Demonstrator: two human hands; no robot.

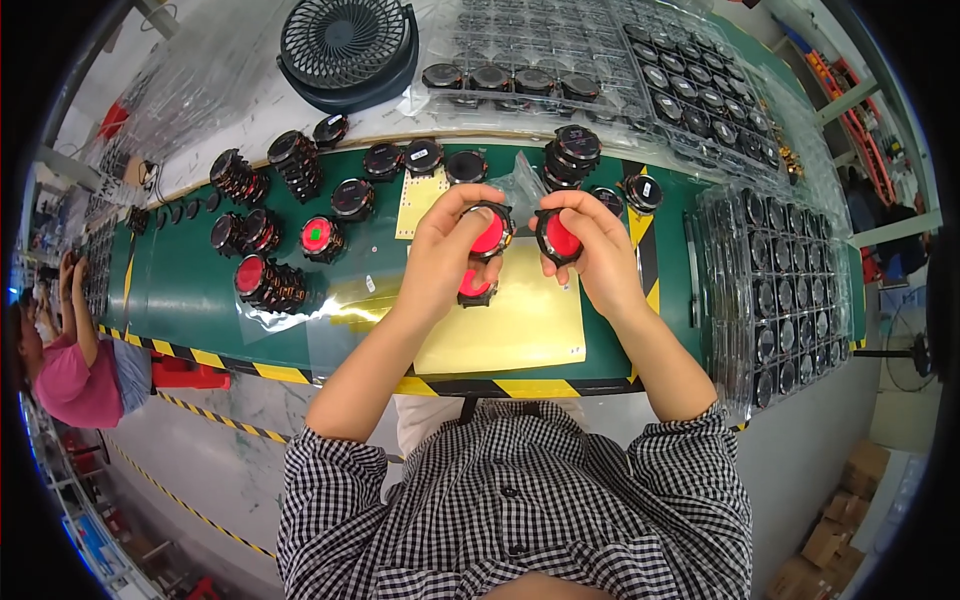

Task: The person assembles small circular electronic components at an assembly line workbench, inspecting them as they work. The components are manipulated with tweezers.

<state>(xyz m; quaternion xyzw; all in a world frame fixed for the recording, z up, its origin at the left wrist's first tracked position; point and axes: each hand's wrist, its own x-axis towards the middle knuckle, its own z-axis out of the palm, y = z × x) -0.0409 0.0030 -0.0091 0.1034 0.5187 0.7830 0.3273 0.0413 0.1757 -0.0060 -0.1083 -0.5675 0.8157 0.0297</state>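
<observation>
My left hand (447, 243) is closed round a black watch case with a red face (490, 232), the thumb lying on the red. A second red-faced watch case (562, 236) sits in my right hand (597, 248), held between thumb and fingers. Both are raised side by side over a yellow sheet (510, 335). Just beneath my left fingers another red-faced watch case (476, 288) shows, partly hidden by the hand. Beyond my hands a stack of dark watch cases (573, 153) stands beside a crumpled clear plastic bag (517, 186).
More stacked watch cases (268, 283) stand at left on the green mat (190, 270). Clear trays of watch parts (775, 290) are piled at right, with others (700, 90) behind. A black fan (348, 50) is at the back. Another person (80, 370) works at far left.
</observation>
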